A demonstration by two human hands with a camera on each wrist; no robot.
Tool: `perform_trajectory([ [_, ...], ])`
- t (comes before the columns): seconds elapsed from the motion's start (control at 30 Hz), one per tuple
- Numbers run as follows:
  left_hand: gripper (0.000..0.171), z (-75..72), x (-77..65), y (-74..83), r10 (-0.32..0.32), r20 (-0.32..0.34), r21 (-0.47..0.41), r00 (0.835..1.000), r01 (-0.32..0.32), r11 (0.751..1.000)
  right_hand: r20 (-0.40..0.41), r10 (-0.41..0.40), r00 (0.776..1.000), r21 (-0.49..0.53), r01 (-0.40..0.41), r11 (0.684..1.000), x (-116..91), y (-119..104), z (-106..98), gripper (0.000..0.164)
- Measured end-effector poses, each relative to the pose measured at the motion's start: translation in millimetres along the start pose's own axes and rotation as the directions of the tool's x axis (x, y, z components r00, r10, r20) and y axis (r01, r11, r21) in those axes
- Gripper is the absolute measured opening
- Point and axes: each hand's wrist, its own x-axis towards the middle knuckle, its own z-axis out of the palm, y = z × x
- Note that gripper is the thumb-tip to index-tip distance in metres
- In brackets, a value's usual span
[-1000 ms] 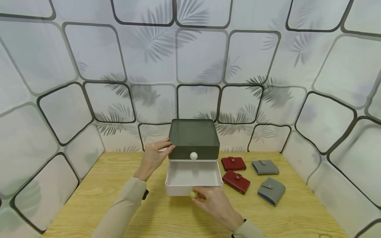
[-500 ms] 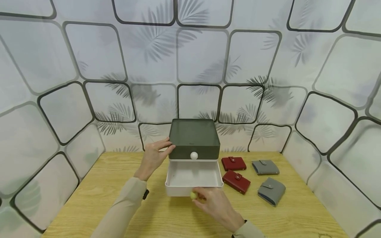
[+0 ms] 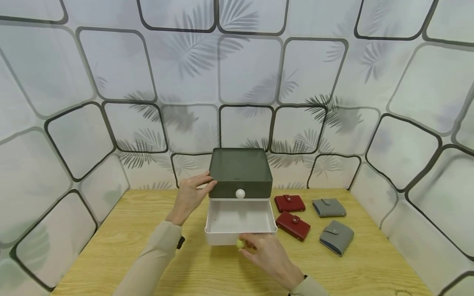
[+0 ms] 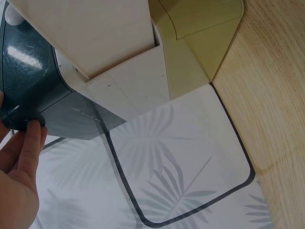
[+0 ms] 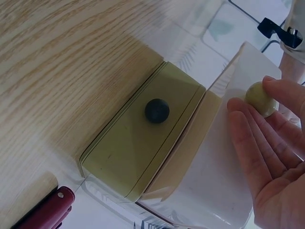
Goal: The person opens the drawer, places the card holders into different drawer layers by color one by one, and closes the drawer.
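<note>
A small drawer unit stands on the table, its dark green top drawer closed and bearing a white knob. Below it, the white drawer is pulled out, with only bare floor showing inside. My right hand pinches this drawer's yellow-green knob between thumb and fingers. At the unit's upper left front corner, my left hand rests with fairly straight fingers touching the dark green side. The wrist views show a closed olive drawer at the bottom, with a dark knob.
Right of the unit lie two red snap wallets, one behind the other. Farther right are two grey wallets, one at the back and one in front. A patterned curtain surrounds the wooden table.
</note>
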Motion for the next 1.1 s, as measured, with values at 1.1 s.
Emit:
perform_trajectory([
  [1.1, 0.019, 0.2, -1.1, -0.1, -0.028, 0.005, -0.02, 1.0, 0.028, 0.999, 0.06, 0.051, 0.997, 0.049, -0.054, 0.997, 1.5, -4.1, -1.6, 0.021],
])
